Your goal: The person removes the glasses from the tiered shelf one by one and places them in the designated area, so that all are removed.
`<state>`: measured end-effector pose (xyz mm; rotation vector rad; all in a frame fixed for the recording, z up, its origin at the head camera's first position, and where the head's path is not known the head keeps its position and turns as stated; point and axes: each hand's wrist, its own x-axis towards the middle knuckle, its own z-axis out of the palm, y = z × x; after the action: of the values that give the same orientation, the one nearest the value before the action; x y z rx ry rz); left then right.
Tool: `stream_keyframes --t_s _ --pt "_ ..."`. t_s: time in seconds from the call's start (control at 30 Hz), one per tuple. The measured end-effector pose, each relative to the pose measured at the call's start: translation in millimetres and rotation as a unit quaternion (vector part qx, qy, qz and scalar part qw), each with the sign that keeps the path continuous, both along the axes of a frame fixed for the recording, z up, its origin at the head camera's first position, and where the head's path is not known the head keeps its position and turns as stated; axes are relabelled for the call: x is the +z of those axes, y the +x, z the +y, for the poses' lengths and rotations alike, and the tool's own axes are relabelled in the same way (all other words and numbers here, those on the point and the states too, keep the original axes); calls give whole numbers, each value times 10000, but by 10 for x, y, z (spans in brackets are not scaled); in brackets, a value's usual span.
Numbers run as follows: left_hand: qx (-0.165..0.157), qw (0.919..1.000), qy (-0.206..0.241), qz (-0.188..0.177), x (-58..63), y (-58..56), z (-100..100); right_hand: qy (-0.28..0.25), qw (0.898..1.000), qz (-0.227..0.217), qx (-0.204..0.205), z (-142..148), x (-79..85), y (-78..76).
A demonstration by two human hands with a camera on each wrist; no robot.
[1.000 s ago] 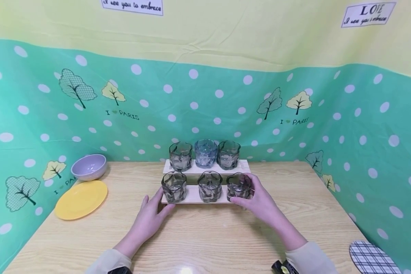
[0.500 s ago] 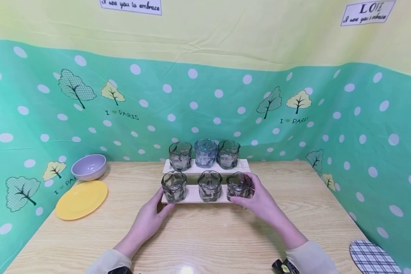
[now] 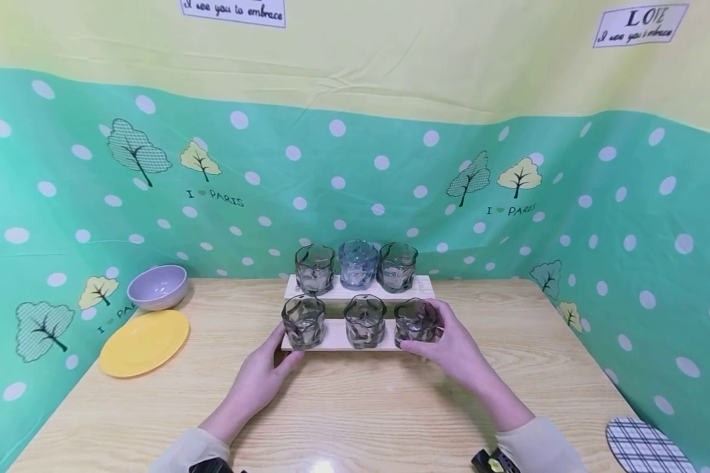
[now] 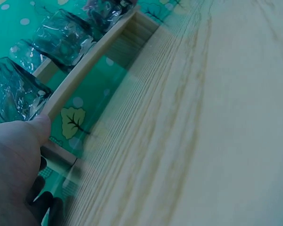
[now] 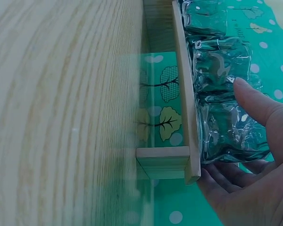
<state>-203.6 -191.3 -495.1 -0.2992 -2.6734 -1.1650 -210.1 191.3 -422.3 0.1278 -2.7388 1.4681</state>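
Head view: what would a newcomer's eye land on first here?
Probably the lone blue glass, middle of the back row among smoky grey glasses on the two-row wooden stand. Next, the left hand at the stand's left end and the right hand around the front row's right glass. The yellow plate stands out at left.

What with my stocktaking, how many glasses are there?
6. Back shelf: left glass, central glass, right glass. Front shelf: leftmost glass, middle glass, rightmost glass, held by the right hand.
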Motion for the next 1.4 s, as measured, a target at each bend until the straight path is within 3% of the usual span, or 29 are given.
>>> stream_keyframes --t_s 0.33,0.7,0.93,1.17,1.4 --pt "-16 9998 29 -184 7 -7 5 37 9999 -22 -119 52 36 30" --pt "11 10000 31 -74 -2 -3 -11 -161 9997 -16 -179 192 219 70" --pt "0 10000 -9 -41 8 12 4 -116 9992 159 -335 375 277 28" --pt "-25 10000 -14 -31 21 35 13 153 9980 50 -613 522 334 -21" --pt "-18 10000 -22 56 19 33 11 182 9964 150 -812 629 342 -162"
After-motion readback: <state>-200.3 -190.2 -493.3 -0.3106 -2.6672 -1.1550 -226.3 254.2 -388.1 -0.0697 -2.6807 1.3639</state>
